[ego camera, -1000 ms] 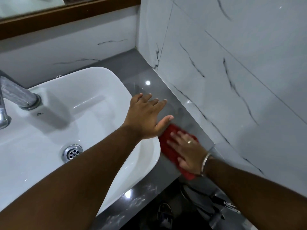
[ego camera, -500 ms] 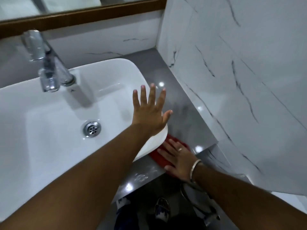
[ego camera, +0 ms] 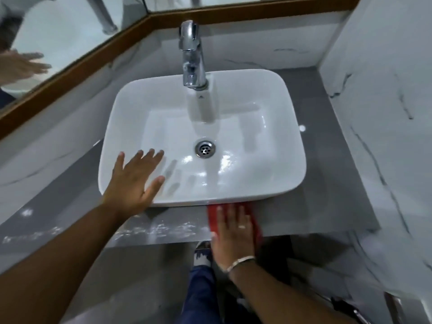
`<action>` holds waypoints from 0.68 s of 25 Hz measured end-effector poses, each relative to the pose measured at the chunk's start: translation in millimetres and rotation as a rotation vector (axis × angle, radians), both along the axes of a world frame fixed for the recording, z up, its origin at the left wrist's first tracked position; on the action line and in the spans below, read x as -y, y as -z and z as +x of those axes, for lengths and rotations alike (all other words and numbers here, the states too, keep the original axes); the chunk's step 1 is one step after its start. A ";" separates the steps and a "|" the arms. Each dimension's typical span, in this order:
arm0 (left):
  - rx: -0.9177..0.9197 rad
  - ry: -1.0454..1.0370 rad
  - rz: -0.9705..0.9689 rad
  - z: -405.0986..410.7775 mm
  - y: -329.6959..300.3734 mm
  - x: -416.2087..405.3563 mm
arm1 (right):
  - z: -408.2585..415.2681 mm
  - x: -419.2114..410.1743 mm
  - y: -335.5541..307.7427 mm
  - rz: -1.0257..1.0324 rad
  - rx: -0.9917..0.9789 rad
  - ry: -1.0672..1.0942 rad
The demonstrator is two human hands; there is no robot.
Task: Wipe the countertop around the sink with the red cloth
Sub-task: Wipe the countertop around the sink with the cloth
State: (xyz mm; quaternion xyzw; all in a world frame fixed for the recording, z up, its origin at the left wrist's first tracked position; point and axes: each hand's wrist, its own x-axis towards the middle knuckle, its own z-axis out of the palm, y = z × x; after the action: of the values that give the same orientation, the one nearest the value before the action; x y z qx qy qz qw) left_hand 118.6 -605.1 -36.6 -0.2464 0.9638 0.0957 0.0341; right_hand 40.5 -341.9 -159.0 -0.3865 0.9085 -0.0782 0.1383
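A white rectangular sink (ego camera: 287,127) sits on a grey countertop (ego camera: 327,206). The red cloth (ego camera: 212,220) lies flat on the counter's front strip, just below the sink's front rim. My right hand (ego camera: 233,235) presses flat on the cloth with fingers spread, covering most of it. My left hand (ego camera: 133,183) hovers open over the sink's front left corner, fingers apart, holding nothing.
A chrome tap (ego camera: 191,54) stands at the sink's back. White marble wall (ego camera: 385,113) closes the right side, and a wood-framed mirror (ego camera: 70,38) runs along the back left. White smears (ego camera: 159,229) mark the counter's front edge. My foot (ego camera: 202,253) shows below.
My right hand slid the cloth from the counter's right side round to the front strip below the sink. My left hand shifted from the sink's right rim to its front left corner.
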 end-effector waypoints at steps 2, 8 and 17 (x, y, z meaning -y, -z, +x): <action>0.007 -0.030 -0.018 1.4 1.5 -1.0 | 14.8 23.5 0.6 -0.034 0.050 -0.176; -0.005 -0.010 0.038 1.6 2.9 2.0 | -119.9 -104.3 11.1 -0.066 -0.148 -0.155; -0.028 0.006 0.049 2.8 13.1 9.7 | 4.8 4.2 6.3 -0.092 -0.085 0.112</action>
State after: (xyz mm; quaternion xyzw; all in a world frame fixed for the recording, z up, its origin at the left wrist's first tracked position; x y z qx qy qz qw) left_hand 121.4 -614.8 -49.8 -0.2414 0.9623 0.1228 0.0271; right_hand 45.3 -346.1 -165.3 -0.3441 0.9292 -0.1110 0.0770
